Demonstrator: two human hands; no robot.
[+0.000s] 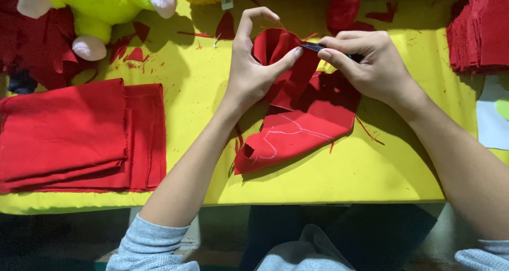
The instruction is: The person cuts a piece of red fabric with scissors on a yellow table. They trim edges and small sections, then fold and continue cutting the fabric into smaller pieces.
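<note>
Head view: left hand [253, 69] pinched a raised fold of the red fabric piece [297, 128] between thumb and forefinger, index arched above. Right hand [371, 64] closed around small dark scissors [314, 47], tip touching the fold's upper edge, just right of the left thumb. Fabric lay mid-table on the yellow cloth [339, 181], long axis slanting from lower left up to the hands, white chalk lines on its flat lower part. Both hands equally close to the fold. Around: folded red cloth stack [79, 136] well apart at left, yellow-green plush toy [101, 11] upper left, pile of red cut pieces [477, 32] upper right, red scraps scattered. Nothing between hands and fold.
</note>
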